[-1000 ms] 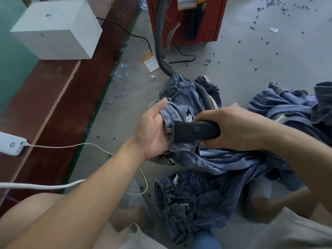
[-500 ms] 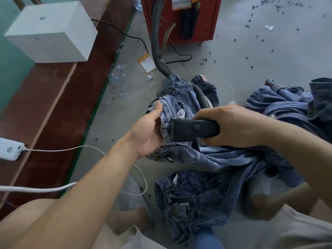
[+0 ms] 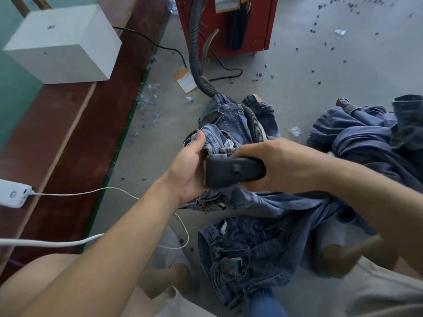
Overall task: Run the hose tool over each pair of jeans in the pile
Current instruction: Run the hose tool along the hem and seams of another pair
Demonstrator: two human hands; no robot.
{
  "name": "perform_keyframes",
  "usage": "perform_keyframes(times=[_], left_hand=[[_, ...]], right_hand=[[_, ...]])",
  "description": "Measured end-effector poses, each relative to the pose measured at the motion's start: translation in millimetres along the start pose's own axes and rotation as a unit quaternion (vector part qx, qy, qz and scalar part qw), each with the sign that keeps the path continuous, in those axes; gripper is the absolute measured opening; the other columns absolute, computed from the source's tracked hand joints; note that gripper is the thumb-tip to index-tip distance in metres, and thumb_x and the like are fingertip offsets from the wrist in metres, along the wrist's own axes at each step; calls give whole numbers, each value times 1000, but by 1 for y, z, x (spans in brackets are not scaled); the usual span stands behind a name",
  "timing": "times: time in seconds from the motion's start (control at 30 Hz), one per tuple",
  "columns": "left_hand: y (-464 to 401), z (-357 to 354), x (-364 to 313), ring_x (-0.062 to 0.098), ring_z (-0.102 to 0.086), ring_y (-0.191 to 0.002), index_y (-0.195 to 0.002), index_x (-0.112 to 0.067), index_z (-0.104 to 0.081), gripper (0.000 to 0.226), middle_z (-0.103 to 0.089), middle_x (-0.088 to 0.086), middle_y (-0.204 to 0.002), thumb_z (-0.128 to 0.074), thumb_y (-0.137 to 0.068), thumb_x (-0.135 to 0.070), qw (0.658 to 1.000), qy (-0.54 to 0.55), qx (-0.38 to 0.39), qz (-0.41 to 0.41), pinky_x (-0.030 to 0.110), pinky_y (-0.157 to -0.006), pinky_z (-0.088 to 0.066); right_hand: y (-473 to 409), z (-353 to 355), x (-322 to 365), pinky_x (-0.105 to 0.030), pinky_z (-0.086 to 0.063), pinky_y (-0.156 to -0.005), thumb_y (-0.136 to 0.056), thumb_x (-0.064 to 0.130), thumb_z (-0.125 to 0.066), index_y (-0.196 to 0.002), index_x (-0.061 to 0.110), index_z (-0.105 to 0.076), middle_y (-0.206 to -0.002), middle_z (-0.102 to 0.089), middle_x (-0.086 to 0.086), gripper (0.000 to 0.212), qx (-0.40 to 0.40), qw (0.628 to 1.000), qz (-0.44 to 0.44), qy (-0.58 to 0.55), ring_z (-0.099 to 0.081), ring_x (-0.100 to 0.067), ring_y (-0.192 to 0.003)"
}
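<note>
Left hand [image 3: 190,170] grips bunched jeans [image 3: 219,143]; right hand [image 3: 281,165] holds black hose tool [image 3: 233,171] against the denim; ribbed hose [image 3: 196,62] runs to red machine [image 3: 229,24]; more jeans [image 3: 247,255] on floor [image 3: 320,72].

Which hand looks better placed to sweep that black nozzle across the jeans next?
The right hand: it already grips the black nozzle on the ribbed hose. The left hand is busy bunching the light jeans against the nozzle's mouth, so it likely keeps holding the cloth.
</note>
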State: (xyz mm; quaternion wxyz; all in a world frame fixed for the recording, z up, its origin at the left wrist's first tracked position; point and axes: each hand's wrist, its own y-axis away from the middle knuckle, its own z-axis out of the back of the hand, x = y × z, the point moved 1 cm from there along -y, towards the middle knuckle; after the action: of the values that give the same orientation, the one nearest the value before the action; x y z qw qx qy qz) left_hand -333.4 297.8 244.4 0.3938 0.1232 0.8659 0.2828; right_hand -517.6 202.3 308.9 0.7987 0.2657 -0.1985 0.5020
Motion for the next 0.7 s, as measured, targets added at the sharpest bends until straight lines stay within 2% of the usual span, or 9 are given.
perform_keyframes(times=[0.07,0.17,0.27,0.33,0.4,0.47,0.57,0.63,0.7], left_hand=[[-2,4,-3,39,-61,-127,-123,5,-69,82,-64,29,-132,-27,-105,-63,1000,11,-14,-7,48,-109,-49],[0,7,-9,37,-55,-133,-143,-5,-54,70,-59,25,-142,-21,-109,-56,998,41,-30,-31,55,-118,-36],[0,7,-10,42,-53,-136,-147,-3,-47,68,-56,26,-144,-19,-110,-52,995,91,-21,-28,57,-115,-38],[0,4,-9,47,-49,-137,-150,2,-41,70,-52,31,-146,-20,-110,-51,993,115,-25,-24,60,-117,-35],[1,3,-9,47,-55,-131,-146,4,-45,70,-57,32,-140,-21,-110,-51,993,112,-33,-27,57,-107,-46],[1,4,-10,43,-61,-125,-142,3,-50,67,-62,31,-134,-24,-110,-50,993,106,-52,-26,53,-95,-55],[3,8,-16,46,-57,-128,-144,3,-49,64,-59,33,-137,-25,-110,-46,987,143,-72,-32,60,-97,-48],[3,11,-17,49,-54,-129,-144,6,-46,65,-57,34,-138,-25,-111,-44,982,168,-85,-34,62,-96,-45],[1,13,-16,51,-51,-131,-145,9,-44,65,-55,36,-139,-25,-111,-43,976,192,-94,-39,64,-98,-42]], right_hand=[[-4,1,0,-9,-45,-72,-83,40,-80,-115,42,-64,-91,-67,24,36,-47,998,-2,-43,-61,6,-83],[-2,14,-11,-5,-42,-64,-83,45,-79,-114,44,-62,-86,-65,26,34,-93,994,-40,-40,-61,10,-83],[6,20,-19,-14,-45,-65,-82,42,-77,-111,44,-63,-87,-69,20,32,-66,996,-67,5,-63,1,-78],[8,9,-13,-29,-53,-71,-82,40,-75,-116,44,-63,-89,-71,18,36,-21,998,-57,32,-64,-4,-78],[5,-6,-1,-36,-55,-76,-84,39,-73,-122,44,-61,-92,-72,15,40,-12,999,-33,42,-65,-11,-80],[-1,-14,6,-33,-54,-77,-86,39,-74,-125,41,-61,-96,-74,13,40,-68,998,-12,12,-66,-11,-81],[-6,-3,-2,-23,-51,-70,-87,40,-76,-121,39,-62,-94,-72,15,37,-154,987,-46,-31,-63,-6,-77],[-2,8,-13,-14,-45,-63,-86,43,-75,-116,40,-61,-87,-68,18,34,-153,985,-74,-24,-61,-1,-74],[5,13,-21,-16,-44,-63,-85,42,-74,-115,41,-60,-87,-68,16,33,-112,990,-86,8,-62,-3,-76]])
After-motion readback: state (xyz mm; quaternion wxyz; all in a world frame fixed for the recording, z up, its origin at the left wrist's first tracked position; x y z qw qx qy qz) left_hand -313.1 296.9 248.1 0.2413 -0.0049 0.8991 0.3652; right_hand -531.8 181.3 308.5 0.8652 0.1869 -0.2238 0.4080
